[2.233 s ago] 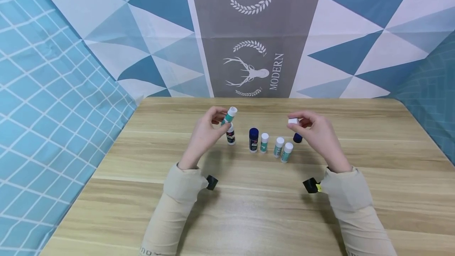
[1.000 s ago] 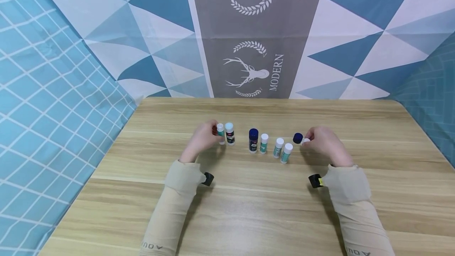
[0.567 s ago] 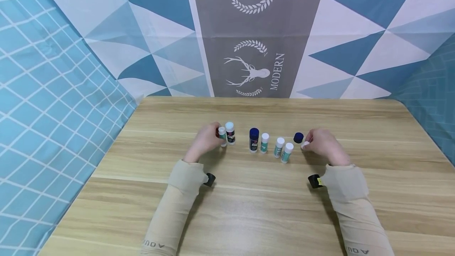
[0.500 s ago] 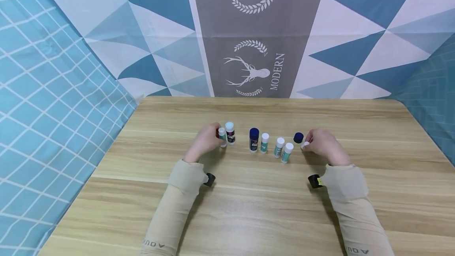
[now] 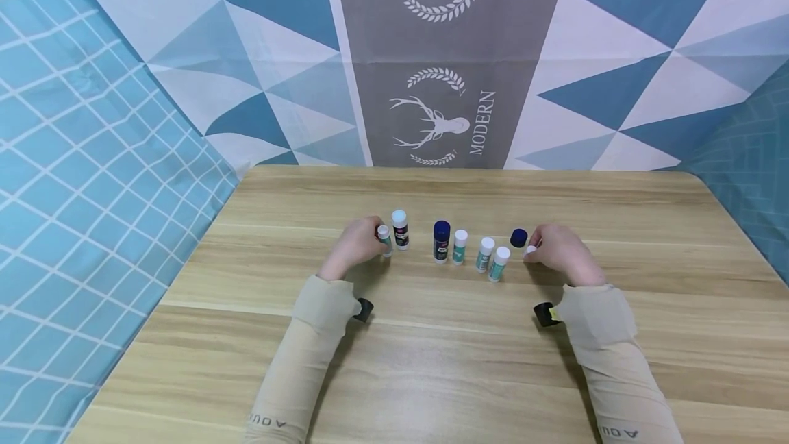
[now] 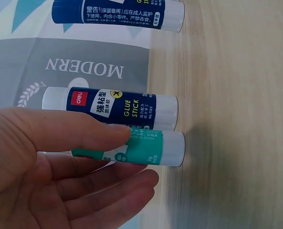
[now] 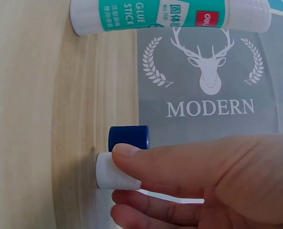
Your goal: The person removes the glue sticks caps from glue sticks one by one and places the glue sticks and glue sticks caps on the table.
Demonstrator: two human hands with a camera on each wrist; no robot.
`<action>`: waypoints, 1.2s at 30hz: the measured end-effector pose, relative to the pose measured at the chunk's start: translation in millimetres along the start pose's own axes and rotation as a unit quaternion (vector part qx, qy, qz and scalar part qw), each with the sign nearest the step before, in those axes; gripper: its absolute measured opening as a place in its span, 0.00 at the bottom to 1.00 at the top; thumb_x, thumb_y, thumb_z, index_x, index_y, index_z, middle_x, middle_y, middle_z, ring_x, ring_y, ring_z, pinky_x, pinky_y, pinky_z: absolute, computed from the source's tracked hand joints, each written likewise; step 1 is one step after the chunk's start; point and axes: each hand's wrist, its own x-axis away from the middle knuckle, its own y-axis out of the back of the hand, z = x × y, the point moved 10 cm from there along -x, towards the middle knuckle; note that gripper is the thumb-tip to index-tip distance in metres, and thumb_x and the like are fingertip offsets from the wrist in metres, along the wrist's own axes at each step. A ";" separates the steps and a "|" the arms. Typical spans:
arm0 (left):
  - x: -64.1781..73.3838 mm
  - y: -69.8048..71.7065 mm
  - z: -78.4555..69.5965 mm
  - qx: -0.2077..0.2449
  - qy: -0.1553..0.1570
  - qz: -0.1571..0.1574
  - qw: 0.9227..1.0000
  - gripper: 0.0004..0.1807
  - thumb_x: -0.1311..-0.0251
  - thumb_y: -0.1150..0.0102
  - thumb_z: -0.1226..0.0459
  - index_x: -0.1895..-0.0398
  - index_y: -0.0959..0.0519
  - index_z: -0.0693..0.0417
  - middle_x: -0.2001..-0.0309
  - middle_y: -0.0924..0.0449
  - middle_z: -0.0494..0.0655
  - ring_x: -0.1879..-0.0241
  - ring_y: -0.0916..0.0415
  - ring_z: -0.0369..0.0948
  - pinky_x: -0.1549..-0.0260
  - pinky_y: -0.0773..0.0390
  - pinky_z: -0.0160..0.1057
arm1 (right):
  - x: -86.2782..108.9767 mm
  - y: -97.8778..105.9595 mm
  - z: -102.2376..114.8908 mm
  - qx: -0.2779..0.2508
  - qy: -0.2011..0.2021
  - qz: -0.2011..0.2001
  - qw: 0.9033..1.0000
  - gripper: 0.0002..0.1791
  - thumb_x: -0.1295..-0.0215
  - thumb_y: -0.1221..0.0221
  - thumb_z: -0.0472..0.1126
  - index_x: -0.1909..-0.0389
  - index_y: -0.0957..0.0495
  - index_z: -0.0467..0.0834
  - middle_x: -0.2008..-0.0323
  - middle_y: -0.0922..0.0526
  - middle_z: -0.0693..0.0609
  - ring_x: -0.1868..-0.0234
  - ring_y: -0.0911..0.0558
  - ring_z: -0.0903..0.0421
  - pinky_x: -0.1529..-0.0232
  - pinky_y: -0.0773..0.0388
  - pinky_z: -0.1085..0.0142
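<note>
My left hand [image 5: 354, 247] pinches a teal glue stick [image 6: 148, 147] between thumb and fingers. That stick stands on the table close beside a navy-labelled glue stick [image 5: 401, 231] with a white top. In the left wrist view the thumb lies across the teal label and hides part of it. On the other side, my right hand [image 5: 561, 249] pinches a small white cap [image 7: 110, 171] down at the table. A navy cap [image 7: 128, 136] sits right by it, partly hidden by the thumb in the right wrist view.
Between the hands stands a row: a navy glue stick [image 5: 441, 242] with its cap on, then teal glue sticks with white tops, one [image 5: 459, 247] beside it and two, a middle one [image 5: 485, 255] and a right one [image 5: 498, 264]. A patterned cloth [image 5: 425, 53] hangs behind the wooden table [image 5: 419, 375].
The left hand has brought the teal glue stick down from a tilted hold in the air to upright on the table. The right hand has lowered the white cap beside the navy cap.
</note>
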 end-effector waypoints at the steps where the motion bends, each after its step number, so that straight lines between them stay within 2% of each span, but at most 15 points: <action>1: 0.0 0.1 -0.4 -0.001 0.000 0.001 1.000 0.16 0.52 0.38 0.69 0.58 0.26 0.63 0.60 0.21 0.54 0.64 0.25 0.45 0.63 0.25 0.41 | -0.4 -0.1 0.2 -0.001 0.001 -0.001 1.000 0.10 0.48 0.38 0.38 0.72 0.27 0.36 0.74 0.25 0.45 0.72 0.29 0.51 0.72 0.34 0.65; 7: -0.1 -1.4 0.5 -0.003 0.003 0.003 1.000 0.14 0.52 0.38 0.69 0.60 0.25 0.62 0.62 0.21 0.53 0.66 0.26 0.44 0.64 0.25 0.40 | -2.5 -2.3 0.0 0.003 0.002 0.001 1.000 0.10 0.49 0.38 0.36 0.72 0.28 0.35 0.75 0.26 0.45 0.72 0.29 0.51 0.72 0.34 0.65; 19: -1.0 -0.6 -0.7 -0.016 -0.018 0.006 1.000 0.14 0.52 0.39 0.69 0.60 0.26 0.62 0.63 0.22 0.53 0.68 0.27 0.44 0.67 0.26 0.39 | -2.8 -4.0 -0.4 -0.004 -0.010 0.002 1.000 0.10 0.48 0.39 0.35 0.70 0.27 0.34 0.73 0.25 0.44 0.71 0.29 0.50 0.71 0.32 0.63; 29: 1.8 0.7 -2.1 -0.004 -0.005 0.013 1.000 0.27 0.53 0.36 0.65 0.47 0.30 0.61 0.54 0.23 0.55 0.56 0.26 0.48 0.56 0.27 0.45 | -2.3 -4.8 1.8 0.006 -0.014 0.014 1.000 0.17 0.48 0.39 0.35 0.59 0.28 0.30 0.62 0.23 0.35 0.66 0.26 0.47 0.66 0.28 0.58; 36: 5.5 6.2 -8.1 0.005 -0.006 0.004 1.000 0.30 0.52 0.37 0.65 0.43 0.33 0.62 0.52 0.25 0.56 0.55 0.27 0.48 0.54 0.28 0.46 | 2.5 -0.7 6.3 0.000 -0.011 0.018 1.000 0.23 0.46 0.40 0.34 0.51 0.32 0.28 0.58 0.25 0.32 0.62 0.24 0.43 0.63 0.27 0.54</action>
